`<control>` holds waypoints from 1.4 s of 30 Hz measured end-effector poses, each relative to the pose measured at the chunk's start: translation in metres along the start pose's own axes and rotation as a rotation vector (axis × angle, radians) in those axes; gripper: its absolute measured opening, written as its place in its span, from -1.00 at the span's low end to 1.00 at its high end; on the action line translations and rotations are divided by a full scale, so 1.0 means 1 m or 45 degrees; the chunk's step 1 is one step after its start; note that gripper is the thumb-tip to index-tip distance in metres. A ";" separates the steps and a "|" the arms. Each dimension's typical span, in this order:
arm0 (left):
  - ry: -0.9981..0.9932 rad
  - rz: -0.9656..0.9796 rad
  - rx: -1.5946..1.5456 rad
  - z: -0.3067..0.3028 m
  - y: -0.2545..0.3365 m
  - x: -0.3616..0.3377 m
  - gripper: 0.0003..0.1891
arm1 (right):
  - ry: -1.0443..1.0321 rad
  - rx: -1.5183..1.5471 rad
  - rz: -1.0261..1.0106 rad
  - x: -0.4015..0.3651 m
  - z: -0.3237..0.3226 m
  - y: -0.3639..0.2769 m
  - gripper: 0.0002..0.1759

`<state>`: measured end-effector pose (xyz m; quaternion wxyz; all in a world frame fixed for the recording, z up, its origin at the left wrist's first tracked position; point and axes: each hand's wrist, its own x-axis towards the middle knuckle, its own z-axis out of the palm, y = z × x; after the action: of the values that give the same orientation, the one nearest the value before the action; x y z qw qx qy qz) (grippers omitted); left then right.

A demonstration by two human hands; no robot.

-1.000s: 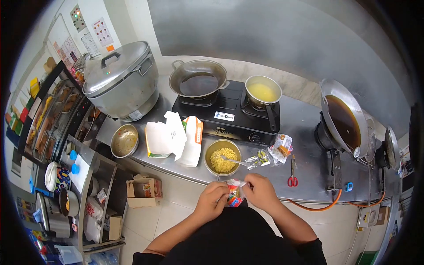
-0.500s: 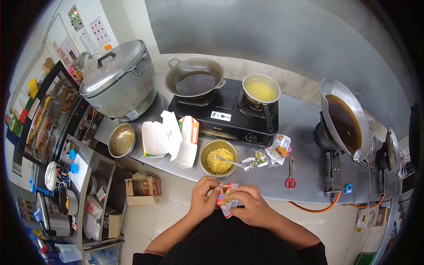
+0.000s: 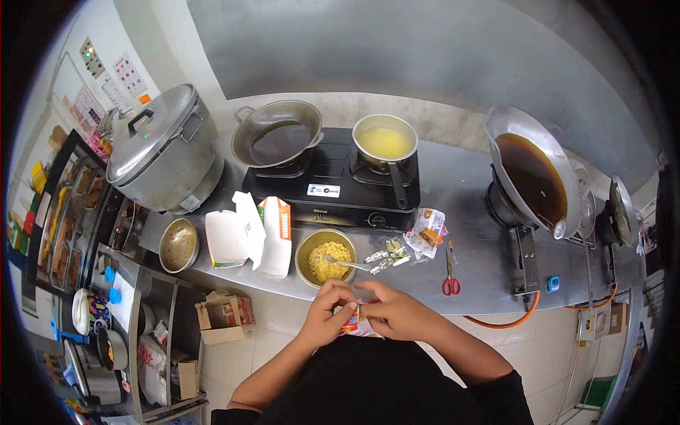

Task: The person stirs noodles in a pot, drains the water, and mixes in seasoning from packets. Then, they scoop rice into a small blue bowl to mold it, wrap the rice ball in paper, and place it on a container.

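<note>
My left hand and my right hand are close together in front of the counter edge. Both pinch a crumpled red-and-white plastic wrapper, partly hidden by my fingers. Just beyond them, a metal bowl holds yellow noodles, and a fork leans in it with its handle over the rim. To the bowl's right lie several torn silvery sachets and a printed noodle packet. Red-handled scissors rest farther right.
A black gas stove carries a dark wok and a saucepan of yellow liquid. Left are an open takeaway box, a used metal bowl and a large rice cooker. A wok of brown liquid stands right.
The camera view has turned, so the counter things appear farther left. My hands have shifted on the wrapper, and less of it shows between them.
</note>
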<state>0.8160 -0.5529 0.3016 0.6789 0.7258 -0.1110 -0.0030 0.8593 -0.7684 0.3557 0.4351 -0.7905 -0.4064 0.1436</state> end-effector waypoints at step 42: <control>-0.590 -0.480 -0.282 0.025 -0.024 0.012 -0.15 | 0.244 -0.102 -0.097 -0.042 -0.069 0.045 -0.76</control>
<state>0.8275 -0.5787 0.2775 0.6979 0.6353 -0.1250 -0.3061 0.8963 -0.8537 0.3540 0.4451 -0.8014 -0.3980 0.0341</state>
